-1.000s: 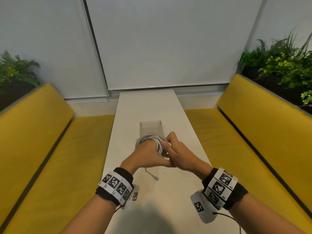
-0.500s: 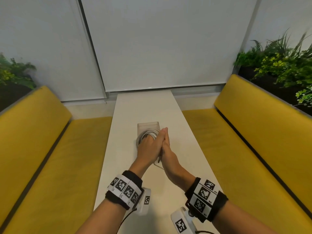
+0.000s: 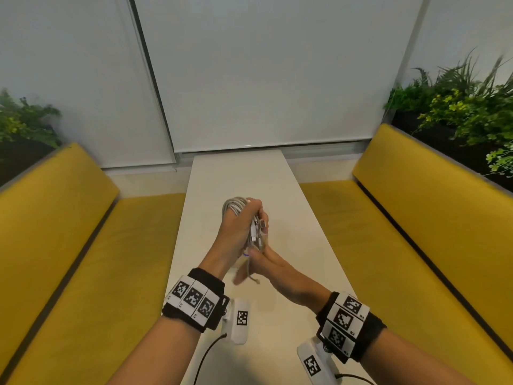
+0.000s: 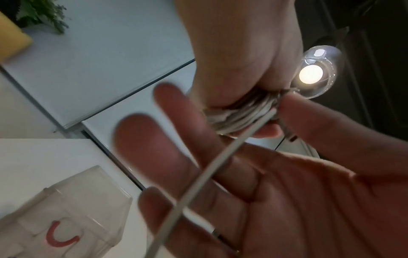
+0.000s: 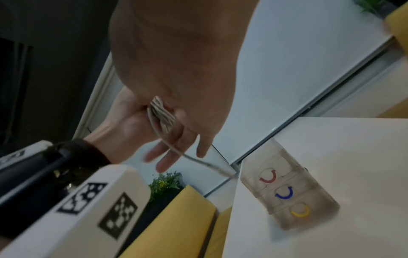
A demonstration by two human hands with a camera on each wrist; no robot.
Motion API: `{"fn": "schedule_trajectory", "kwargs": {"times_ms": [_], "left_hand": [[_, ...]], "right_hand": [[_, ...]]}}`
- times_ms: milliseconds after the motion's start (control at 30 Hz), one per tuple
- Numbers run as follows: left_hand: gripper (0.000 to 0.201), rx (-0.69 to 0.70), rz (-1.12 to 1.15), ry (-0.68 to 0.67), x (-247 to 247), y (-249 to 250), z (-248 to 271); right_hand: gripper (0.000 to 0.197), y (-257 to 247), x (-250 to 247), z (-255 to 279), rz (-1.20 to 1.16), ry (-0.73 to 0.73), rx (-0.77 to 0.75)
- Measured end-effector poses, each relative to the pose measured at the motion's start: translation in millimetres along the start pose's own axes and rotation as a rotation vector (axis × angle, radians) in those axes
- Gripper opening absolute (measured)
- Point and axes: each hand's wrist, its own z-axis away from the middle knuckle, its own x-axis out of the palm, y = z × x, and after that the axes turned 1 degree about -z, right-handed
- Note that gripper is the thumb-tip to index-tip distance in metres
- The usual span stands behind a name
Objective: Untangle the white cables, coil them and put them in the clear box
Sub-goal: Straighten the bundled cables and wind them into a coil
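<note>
The left hand (image 3: 238, 232) is closed round a bundle of white cables (image 3: 234, 204), thumb clamping the plugs against the loops. The right hand (image 3: 266, 266) lies below it, fingers spread and nearly straight, a loose tail (image 4: 194, 181) running across its palm; whether it pinches that tail cannot be told. Advisable: keep the left clamp firm and wrap the tail snugly so the coil does not spring open. The cables look smooth, round and springy. The clear box (image 5: 289, 190), rigid plastic with three compartments, stands nearby on the white table (image 3: 305, 218).
</note>
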Motion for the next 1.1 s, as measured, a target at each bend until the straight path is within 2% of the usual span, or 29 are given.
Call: {"fn": "schedule_trajectory", "kwargs": {"times_ms": [67,133,267,433,533,633,767,867,967,1000,1100], "left_hand": [[0.035,-0.003,0.049,-0.064,-3,1,0],[0.033,-0.026,0.127,-0.131,-5,2,1],[0.032,-0.071,0.28,-0.313,-4,11,7],[0.033,-0.111,0.358,-0.545,5,12,18],[0.03,-0.107,0.359,-0.602,4,11,22],[0.029,-0.075,0.361,-0.564,-2,14,19],[0.027,-0.07,0.473,-0.51,-10,16,13],[0.03,-0.08,0.531,-0.601,-10,11,12],[0.029,-0.119,0.407,-0.672,-3,1,18],[0.028,-0.131,0.332,-0.661,-2,-3,20],[0.029,-0.119,0.174,-0.574,-3,-12,23]], "right_hand": [[0.04,1,-1,1,0.024,0.006,0.029],[0.042,7,-8,-2,0.015,-0.026,0.07],[0.043,22,-21,-7,-0.207,-0.152,0.195],[0.019,20,-45,-17,-0.385,-0.293,0.34],[0.019,15,-66,-18,-0.521,-0.43,0.334],[0.023,16,-75,-17,-0.646,-0.478,0.359],[0.021,22,-69,-19,-0.591,-0.42,0.416],[0.017,30,-61,-25,-0.455,-0.294,0.483],[0.009,18,-58,-35,-0.433,-0.092,0.476],[0.015,11,-59,-37,-0.453,-0.036,0.456],[0.027,-12,-57,-38,-0.486,-0.027,0.408]]}}
